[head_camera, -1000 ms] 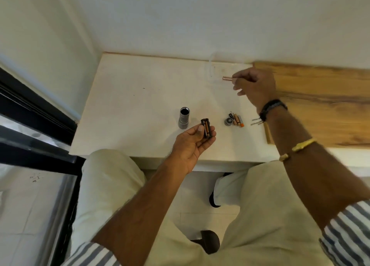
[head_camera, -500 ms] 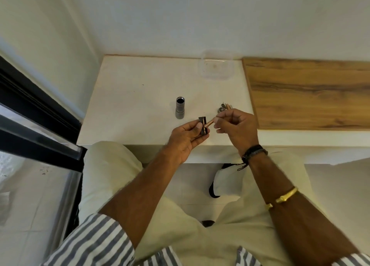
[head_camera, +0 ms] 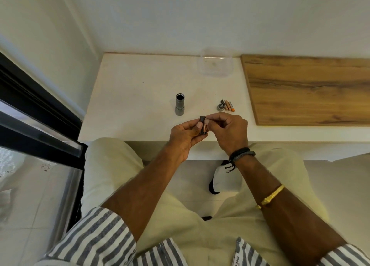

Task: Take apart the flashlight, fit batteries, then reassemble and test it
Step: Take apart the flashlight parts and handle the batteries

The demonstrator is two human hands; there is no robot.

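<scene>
**Seating a battery in the holder**

At frame centre the left hand [head_camera: 186, 133] is gripping the black battery holder [head_camera: 202, 119] by its sides, while the right hand [head_camera: 230, 131] is pinching a battery [head_camera: 205, 127] into it. The holder is looking light, stiff and slippery.

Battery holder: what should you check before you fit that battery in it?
1. Left hand grips the battery holder: ok.
2. Right hand pinches the battery against the holder: ok.
3. Battery's plus end faces the right way: cannot tell.
4. Flashlight body stands upright on the table, open end up: ok.
5. Spare batteries and end cap lie close by: ok.
</scene>
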